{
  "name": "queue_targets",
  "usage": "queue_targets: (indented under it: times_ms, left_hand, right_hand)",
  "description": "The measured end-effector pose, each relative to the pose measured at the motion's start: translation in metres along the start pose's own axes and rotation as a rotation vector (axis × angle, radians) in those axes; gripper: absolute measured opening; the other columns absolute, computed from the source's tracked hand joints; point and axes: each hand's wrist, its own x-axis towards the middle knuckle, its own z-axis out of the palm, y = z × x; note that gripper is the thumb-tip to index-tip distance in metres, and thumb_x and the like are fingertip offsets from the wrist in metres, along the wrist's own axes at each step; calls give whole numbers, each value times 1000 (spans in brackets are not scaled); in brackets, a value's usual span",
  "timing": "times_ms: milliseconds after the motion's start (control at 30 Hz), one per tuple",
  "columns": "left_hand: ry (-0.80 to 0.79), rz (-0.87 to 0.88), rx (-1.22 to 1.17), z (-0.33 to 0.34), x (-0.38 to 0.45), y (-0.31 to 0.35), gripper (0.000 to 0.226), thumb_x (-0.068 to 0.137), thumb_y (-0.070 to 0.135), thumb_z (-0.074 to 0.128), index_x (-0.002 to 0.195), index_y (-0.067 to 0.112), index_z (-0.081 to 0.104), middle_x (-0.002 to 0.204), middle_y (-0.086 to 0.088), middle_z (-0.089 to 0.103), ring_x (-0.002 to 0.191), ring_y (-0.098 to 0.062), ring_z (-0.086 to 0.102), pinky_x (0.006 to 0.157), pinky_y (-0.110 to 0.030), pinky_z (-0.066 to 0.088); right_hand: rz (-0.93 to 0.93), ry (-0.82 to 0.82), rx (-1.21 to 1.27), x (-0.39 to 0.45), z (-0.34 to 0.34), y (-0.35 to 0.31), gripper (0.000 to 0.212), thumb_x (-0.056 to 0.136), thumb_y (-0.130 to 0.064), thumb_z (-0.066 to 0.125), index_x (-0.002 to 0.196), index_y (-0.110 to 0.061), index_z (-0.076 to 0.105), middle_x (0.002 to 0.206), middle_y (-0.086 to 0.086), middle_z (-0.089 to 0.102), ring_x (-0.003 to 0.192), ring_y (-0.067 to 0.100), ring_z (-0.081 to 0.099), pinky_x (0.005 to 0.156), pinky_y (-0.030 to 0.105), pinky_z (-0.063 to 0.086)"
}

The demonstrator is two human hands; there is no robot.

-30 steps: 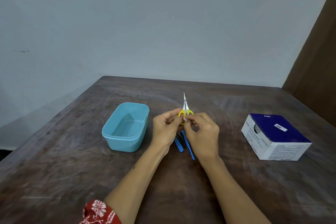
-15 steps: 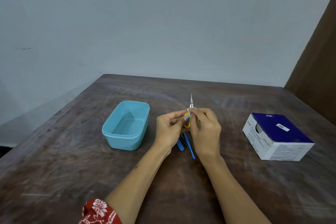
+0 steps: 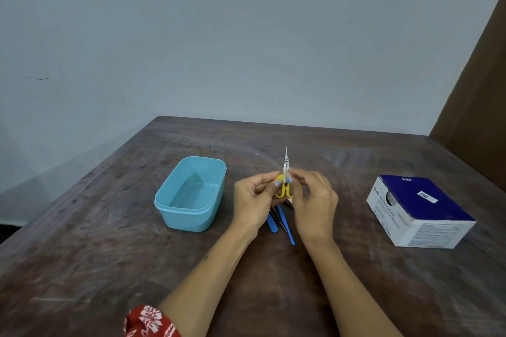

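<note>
One scissors (image 3: 282, 192), tips up — left hand (image 3: 252, 202) pinches yellow handles, right hand (image 3: 315, 201) pinches swab (image 3: 286, 171) on blades — best wiped towards tips, handles steady.

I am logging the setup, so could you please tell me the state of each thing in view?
yellow-handled scissors: blades shut, held up by left hand
white wipe: pinched against the blades by right hand
blue container: upright, lidless
alcohol swab box: lying flat, top shut
blue-handled tools: lying flat under the hands
</note>
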Motion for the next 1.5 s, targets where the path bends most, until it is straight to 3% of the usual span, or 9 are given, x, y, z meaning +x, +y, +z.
queue_targets:
  times_ms: [133,300,500,667,833,933,1067,1300,1500]
  left_hand:
    - [18,0,-72,-3,1,2,20,86,-5,58,104,-1,66,72,1,74,71,-15,72,67,-28,60]
    - [5,6,-70,-3,2,3,20,86,-4,59,105,-2,66,73,1,74,73,-17,72,68,-29,60]
    - [41,25,-161,-7,4,4,19,85,-7,57,101,-1,66,74,1,75,75,-16,72,70,-30,60]
    - [-8,4,-158,-2,0,5,19,85,-8,58,101,-1,66,72,2,74,72,-14,72,69,-29,60]
    - [67,9,-228,-6,4,5,19,84,-8,58,99,1,66,75,1,75,74,-15,72,70,-29,60]
    - [36,-3,-197,-3,2,4,19,84,-6,58,99,1,67,77,-2,75,77,-19,72,70,-31,60]
    - [28,-9,-184,0,1,4,20,85,-5,58,102,0,67,76,0,75,76,-17,72,70,-30,60]
    - [130,-19,-201,-5,7,0,19,85,-3,60,99,6,69,77,0,75,77,-17,70,75,-33,59]
    - [159,-26,-206,-6,8,-1,19,85,-3,60,101,4,68,74,3,74,69,-10,70,65,-26,59]
  right_hand:
    - [136,3,73,2,-2,0,15,84,-7,66,95,-16,73,86,-7,67,79,8,65,74,33,56]
    - [-36,22,-75,1,-3,-3,21,82,-2,66,98,-13,73,92,0,71,85,19,63,81,39,52]
    - [203,-58,38,0,-1,-1,16,84,-10,67,97,-15,74,84,-4,73,77,8,67,66,5,46]
    - [69,35,18,2,-4,-4,19,82,-3,67,97,-13,74,89,-1,72,81,11,64,74,24,51]
    - [236,-67,42,0,-2,-5,14,83,-16,70,96,-15,75,82,-3,74,71,2,65,67,11,49]
    - [118,40,6,0,-3,-5,13,82,-11,70,93,-14,75,83,-2,73,75,11,65,71,28,53]
    - [-85,111,-61,0,-2,-2,15,79,-1,71,91,-10,74,83,2,69,79,16,57,68,21,46]
    - [-262,30,-104,-2,5,-2,14,83,-14,61,89,-12,74,80,1,68,75,16,57,67,31,50]
    - [-238,-133,-149,-5,5,0,16,73,-7,71,87,-14,74,78,0,69,74,19,60,65,33,52]
